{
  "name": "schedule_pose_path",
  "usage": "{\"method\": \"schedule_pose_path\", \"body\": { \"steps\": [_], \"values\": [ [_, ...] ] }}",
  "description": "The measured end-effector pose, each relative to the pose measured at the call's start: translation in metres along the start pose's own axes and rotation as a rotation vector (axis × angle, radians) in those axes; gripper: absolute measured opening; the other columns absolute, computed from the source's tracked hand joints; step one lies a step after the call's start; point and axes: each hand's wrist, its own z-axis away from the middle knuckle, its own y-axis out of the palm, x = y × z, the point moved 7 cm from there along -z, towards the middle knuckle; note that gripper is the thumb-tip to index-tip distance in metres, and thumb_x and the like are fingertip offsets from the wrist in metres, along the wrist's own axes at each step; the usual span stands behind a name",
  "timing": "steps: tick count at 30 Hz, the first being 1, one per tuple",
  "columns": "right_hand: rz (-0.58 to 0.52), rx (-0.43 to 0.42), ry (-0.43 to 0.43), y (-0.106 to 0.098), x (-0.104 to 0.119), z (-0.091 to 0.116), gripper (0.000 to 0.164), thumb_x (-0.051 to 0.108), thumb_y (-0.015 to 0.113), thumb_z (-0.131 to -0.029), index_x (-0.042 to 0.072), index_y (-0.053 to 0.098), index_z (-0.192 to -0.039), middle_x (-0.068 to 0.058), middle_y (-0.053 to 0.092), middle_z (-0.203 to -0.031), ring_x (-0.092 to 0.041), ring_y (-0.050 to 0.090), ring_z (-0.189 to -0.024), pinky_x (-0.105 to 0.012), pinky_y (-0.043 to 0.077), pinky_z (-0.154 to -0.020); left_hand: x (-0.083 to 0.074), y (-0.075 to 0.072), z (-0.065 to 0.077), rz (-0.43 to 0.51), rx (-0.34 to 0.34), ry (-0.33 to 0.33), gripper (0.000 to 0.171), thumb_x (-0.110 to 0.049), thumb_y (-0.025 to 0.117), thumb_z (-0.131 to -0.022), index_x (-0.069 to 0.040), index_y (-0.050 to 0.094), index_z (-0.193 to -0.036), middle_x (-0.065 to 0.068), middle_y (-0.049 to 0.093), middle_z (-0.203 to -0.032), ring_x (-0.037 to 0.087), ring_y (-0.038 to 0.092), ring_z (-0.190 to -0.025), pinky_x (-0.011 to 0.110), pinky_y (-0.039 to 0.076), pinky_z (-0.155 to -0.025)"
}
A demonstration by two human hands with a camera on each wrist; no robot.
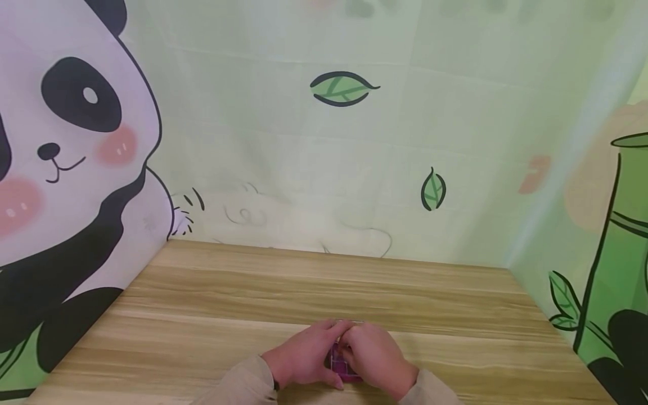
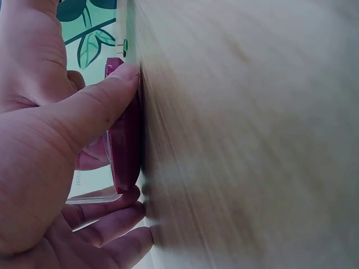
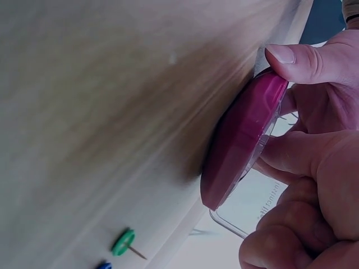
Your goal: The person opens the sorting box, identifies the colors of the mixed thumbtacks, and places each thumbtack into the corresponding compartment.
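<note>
A magenta plastic box [image 1: 344, 368] with a gridded interior lies on the table, its clear lid [image 3: 229, 224] raised. My left hand [image 1: 304, 354] holds the box, its thumb along the near edge and its other fingers around the far side. Over the box, my right hand [image 1: 377, 357] has curled fingers, with thumb and index finger reaching into it. Their tips are hidden, so I cannot tell if they pinch anything. In the right wrist view, a green thumbtack [image 3: 122, 242] lies on the table beyond the box, with a blue piece [image 3: 104, 265] partly in frame.
The wooden table [image 1: 202, 292] extends around the hands. Light green cloth walls [image 1: 283, 140] close off its back and sides, printed with a panda [image 1: 136, 208], leaves and bamboo [image 1: 617, 270].
</note>
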Motion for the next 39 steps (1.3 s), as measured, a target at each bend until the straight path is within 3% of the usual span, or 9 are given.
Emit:
{"method": "schedule_pose_path", "body": {
  "steps": [8,14,20,26,29,39],
  "values": [
    [-0.021,0.005,0.009,0.001,-0.002,0.001,0.019,0.013,0.078,-0.083,0.021,0.071,-0.067,0.014,0.066,-0.066,-0.002,0.055,-0.059,-0.023,0.047,-0.055,0.0,0.0,0.0,0.007,0.003,0.004,0.093,-0.043,0.093,-0.071,-0.025,0.043,-0.148,0.0,0.059,-0.137,0.015,0.056,-0.124,0.033,0.05,-0.106],
    [-0.073,0.002,0.03,-0.001,-0.008,0.005,0.022,0.013,0.076,-0.084,0.021,0.068,-0.066,0.016,0.061,-0.065,0.0,0.049,-0.06,-0.022,0.045,-0.057,-0.003,-0.001,0.0,-0.007,-0.019,0.024,0.095,-0.042,0.093,-0.07,-0.028,0.042,-0.148,0.001,0.059,-0.139,0.017,0.057,-0.126,0.036,0.05,-0.107],
    [-0.107,0.025,0.037,-0.011,-0.019,0.012,0.009,0.013,0.076,-0.087,0.019,0.077,-0.08,0.013,0.072,-0.079,0.001,0.058,-0.068,-0.021,0.049,-0.062,-0.001,0.001,0.0,-0.001,-0.009,-0.011,0.094,-0.042,0.094,-0.07,-0.033,0.041,-0.147,0.005,0.058,-0.14,0.021,0.058,-0.127,0.039,0.051,-0.106],
    [-0.157,0.07,0.027,-0.019,-0.034,0.017,0.007,0.014,0.075,-0.091,0.016,0.08,-0.087,0.014,0.063,-0.07,0.003,0.04,-0.056,-0.017,0.037,-0.053,0.003,0.003,-0.001,0.023,0.031,-0.064,0.092,-0.043,0.093,-0.071,-0.035,0.041,-0.146,0.006,0.057,-0.142,0.022,0.057,-0.129,0.041,0.051,-0.107],
    [-0.162,0.085,0.005,-0.021,-0.04,0.02,0.007,0.016,0.075,-0.092,0.016,0.08,-0.087,0.014,0.066,-0.071,0.004,0.04,-0.057,-0.017,0.038,-0.054,0.004,0.003,-0.001,0.027,0.039,-0.074,0.091,-0.044,0.092,-0.071,-0.035,0.041,-0.146,0.005,0.057,-0.142,0.022,0.057,-0.129,0.041,0.052,-0.106],
    [0.002,0.192,-0.007,-0.018,-0.055,0.036,0.01,0.015,0.076,-0.085,0.019,0.077,-0.076,0.011,0.072,-0.075,-0.001,0.059,-0.069,-0.026,0.051,-0.063,0.005,0.005,0.001,0.043,0.05,-0.106,0.092,-0.043,0.092,-0.071,-0.036,0.041,-0.147,0.005,0.056,-0.143,0.023,0.056,-0.131,0.041,0.051,-0.107]
  ]
}}
